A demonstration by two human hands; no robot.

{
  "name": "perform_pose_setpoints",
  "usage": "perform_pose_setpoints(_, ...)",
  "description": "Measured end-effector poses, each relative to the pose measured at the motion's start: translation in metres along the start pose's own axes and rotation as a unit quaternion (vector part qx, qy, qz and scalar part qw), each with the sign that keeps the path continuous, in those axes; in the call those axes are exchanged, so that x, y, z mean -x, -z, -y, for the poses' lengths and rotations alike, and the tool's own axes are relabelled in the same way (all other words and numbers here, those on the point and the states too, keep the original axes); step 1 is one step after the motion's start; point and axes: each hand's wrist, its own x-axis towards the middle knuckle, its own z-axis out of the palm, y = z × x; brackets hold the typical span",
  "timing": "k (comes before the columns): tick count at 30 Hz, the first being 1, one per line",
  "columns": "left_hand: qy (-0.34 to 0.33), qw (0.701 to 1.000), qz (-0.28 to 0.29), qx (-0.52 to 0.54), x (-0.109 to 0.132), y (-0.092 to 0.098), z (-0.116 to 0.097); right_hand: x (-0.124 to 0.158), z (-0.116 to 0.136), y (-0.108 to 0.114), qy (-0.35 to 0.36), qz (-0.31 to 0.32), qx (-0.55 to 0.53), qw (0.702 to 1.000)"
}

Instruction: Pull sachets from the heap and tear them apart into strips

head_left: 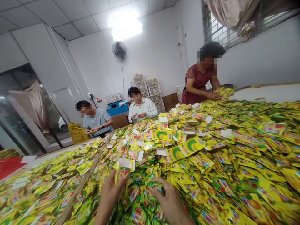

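Note:
My left hand (112, 190) is closed on a small yellow carton (123, 173), whose white end flap stands open at the top. My right hand (169, 197) has its thumb and fingers curled round a shiny green packet (155, 185), just above the heap. Between and below both hands lie loose green packets (139, 215) with red and pink print. Ahead of them, flat yellow cartons (174, 151) with white flaps are scattered over the pile. My fingers partly hide the held carton and packet.
A wooden strip (82, 184) divides the heap from more cartons (53, 195) at left. Yellow packets (257, 175) spread across the right. Three people work round the table's far side. Stacked white crates (154, 90) and a blue box (118, 109) stand behind them.

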Motion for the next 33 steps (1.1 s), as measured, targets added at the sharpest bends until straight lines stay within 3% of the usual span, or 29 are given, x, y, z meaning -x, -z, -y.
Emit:
perform_pose_setpoints(3, 0.012, 0.98, 0.176, 0.088, 0.047, -0.016, -0.005, 0.0, 0.012, 0.009, 0.022, -0.041, -0.017, 0.999)
perform_pose_setpoints(5, 0.028, 0.966, 0.224, 0.128, 0.07, -0.025, -0.003, -0.001, 0.014, 0.01, 0.039, -0.023, -0.028, 0.999)
perform_pose_setpoints(10, 0.105, 0.943, 0.233, 0.215, 0.087, -0.031, 0.011, -0.001, 0.003, 0.007, 0.03, 0.084, 0.05, 0.995)
perform_pose_setpoints(16, 0.142, 0.915, 0.287, 0.247, 0.09, -0.031, 0.011, -0.002, -0.004, 0.008, 0.069, 0.133, 0.172, 0.974)
perform_pose_setpoints(20, 0.186, 0.888, 0.289, 0.306, 0.094, -0.03, 0.007, -0.001, -0.001, 0.005, 0.116, 0.17, 0.157, 0.966)
perform_pose_setpoints(25, 0.182, 0.879, 0.311, 0.313, 0.094, -0.03, 0.007, 0.003, 0.003, 0.01, 0.083, 0.25, 0.138, 0.955)
perform_pose_setpoints(27, 0.173, 0.881, 0.312, 0.311, 0.093, -0.03, 0.007, 0.003, 0.005, 0.014, 0.063, 0.257, 0.116, 0.957)
perform_pose_setpoints(33, 0.187, 0.889, 0.283, 0.308, 0.088, -0.027, 0.011, 0.001, 0.004, 0.013, 0.031, 0.188, 0.029, 0.981)
